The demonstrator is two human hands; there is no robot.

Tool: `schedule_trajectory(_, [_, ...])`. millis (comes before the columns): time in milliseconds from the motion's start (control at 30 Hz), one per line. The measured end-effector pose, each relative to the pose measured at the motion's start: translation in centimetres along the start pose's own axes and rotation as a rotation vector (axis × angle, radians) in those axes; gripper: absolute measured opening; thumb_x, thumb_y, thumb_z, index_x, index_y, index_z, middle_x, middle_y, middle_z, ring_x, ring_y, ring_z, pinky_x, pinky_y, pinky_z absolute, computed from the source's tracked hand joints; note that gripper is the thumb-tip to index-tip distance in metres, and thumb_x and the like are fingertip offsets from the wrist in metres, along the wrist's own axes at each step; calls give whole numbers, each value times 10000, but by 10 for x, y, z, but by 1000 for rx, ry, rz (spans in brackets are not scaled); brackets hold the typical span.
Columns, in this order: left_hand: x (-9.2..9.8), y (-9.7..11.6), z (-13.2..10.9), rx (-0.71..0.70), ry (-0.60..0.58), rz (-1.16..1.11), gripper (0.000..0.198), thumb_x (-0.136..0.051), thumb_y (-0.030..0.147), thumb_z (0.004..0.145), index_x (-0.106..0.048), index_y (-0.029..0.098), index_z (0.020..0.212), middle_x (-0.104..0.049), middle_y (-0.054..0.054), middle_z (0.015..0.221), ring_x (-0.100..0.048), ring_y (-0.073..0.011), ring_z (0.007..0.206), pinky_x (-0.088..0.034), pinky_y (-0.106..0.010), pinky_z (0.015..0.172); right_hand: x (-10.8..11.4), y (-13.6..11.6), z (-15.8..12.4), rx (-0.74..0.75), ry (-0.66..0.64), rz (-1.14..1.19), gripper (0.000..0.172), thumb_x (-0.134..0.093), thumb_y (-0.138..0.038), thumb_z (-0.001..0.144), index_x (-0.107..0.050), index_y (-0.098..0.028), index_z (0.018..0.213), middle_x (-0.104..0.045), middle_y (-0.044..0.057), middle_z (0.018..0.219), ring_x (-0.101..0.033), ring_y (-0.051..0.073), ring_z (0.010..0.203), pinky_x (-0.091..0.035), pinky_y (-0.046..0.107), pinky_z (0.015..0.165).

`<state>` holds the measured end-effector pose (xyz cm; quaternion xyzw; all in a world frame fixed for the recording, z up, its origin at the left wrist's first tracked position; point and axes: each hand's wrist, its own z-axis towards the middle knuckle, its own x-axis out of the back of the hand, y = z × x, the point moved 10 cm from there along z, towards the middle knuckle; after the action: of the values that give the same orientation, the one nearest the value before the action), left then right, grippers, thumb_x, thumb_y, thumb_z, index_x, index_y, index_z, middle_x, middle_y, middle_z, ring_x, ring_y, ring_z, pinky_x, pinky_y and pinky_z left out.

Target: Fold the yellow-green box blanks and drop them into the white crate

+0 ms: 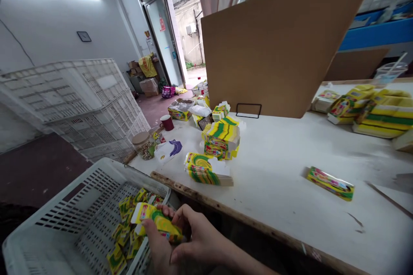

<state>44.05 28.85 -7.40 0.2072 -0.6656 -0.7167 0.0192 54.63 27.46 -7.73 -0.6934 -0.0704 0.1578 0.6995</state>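
Both my hands hold one small yellow and green carton (158,221) at the bottom centre, just over the near rim of a white plastic crate (74,219). My left hand (158,247) grips it from below with the thumb on its side. My right hand (195,234) closes over its right end, fingers curled. Several similar folded cartons (124,232) lie inside the crate. On the white table (284,180) lie stacks of flat yellow-green carton blanks (206,168) and a taller stack (222,137). One finished carton (331,183) lies alone to the right.
A big brown cardboard sheet (277,43) stands upright on the table. More carton stacks (377,111) sit at the far right. A red mug (167,122), a lidded jar (143,144) and stacked white crates (80,103) are at left. An open doorway (187,30) is behind.
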Motion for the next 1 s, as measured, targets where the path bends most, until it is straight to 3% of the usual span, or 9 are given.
schedule_trajectory(67, [10,-13,-1,56,52,-64,652,-386,831,749,-630,246,903,-578,-4,697,-558,-168,652,-525,-302,639,17,-9,3,41,87,-65,338,-781,-81,585,-594,-174,851,-502,-73,700,-408,98,653,-306,212,572])
schedule_trajectory(200, [31,-28,-1,73,112,-77,442,-773,568,647,-636,205,857,-685,4,833,-632,-159,762,-536,-260,713,49,-30,4,129,172,-178,111,-692,-80,699,-650,-156,766,-568,-40,668,-475,116,633,-340,227,574])
schedule_trajectory(367, [46,-2,17,-71,-19,199,425,-658,475,810,-595,217,1142,-659,-53,1168,-613,-213,1087,-473,-334,989,73,-56,-5,307,227,-567,109,-637,-89,805,-680,-187,831,-639,25,833,-563,168,800,-413,264,697])
schedule_trajectory(467, [38,25,22,-248,-154,441,663,-730,426,738,-459,248,1316,-509,-90,1405,-467,-281,1306,-363,-446,1113,64,-60,-9,389,192,-958,156,-536,-130,907,-674,-201,891,-633,62,885,-529,203,860,-408,324,765])
schedule_trajectory(567, [9,10,17,-204,-405,732,902,-845,370,556,-441,192,1343,-484,-141,1423,-431,-352,1330,-335,-516,1121,34,-57,-15,519,39,-1107,155,-509,-203,949,-660,-222,919,-637,49,896,-508,197,844,-399,336,778])
schedule_trajectory(667, [-12,-18,7,-109,-562,822,689,-759,433,650,-527,161,1239,-612,-143,1262,-557,-342,1202,-450,-487,1026,24,-67,-27,625,75,-970,181,-533,-191,930,-610,-244,1085,-612,60,1072,-513,208,986,-409,338,868])
schedule_trajectory(800, [1,-25,9,-163,-341,940,747,-691,564,685,-477,132,1256,-639,-168,1166,-606,-361,1094,-500,-516,916,77,-69,-34,441,459,-549,512,-658,-374,840,-467,-170,1270,-537,134,1198,-496,259,1086,-419,370,910])
schedule_trajectory(900, [0,-22,0,-263,-298,982,769,-694,602,660,-482,118,1218,-629,-194,1153,-585,-381,1101,-473,-542,931,81,-32,-19,153,333,-198,427,-561,-562,846,-602,-144,927,-599,62,831,-528,191,746,-416,298,668])
schedule_trajectory(1000, [-6,-19,-12,-302,-293,905,711,-673,591,688,-471,132,1193,-637,-184,1102,-611,-361,1047,-498,-511,884,63,9,-8,-77,208,208,522,-517,-607,839,-543,-159,573,-493,-2,547,-422,115,545,-319,254,558])
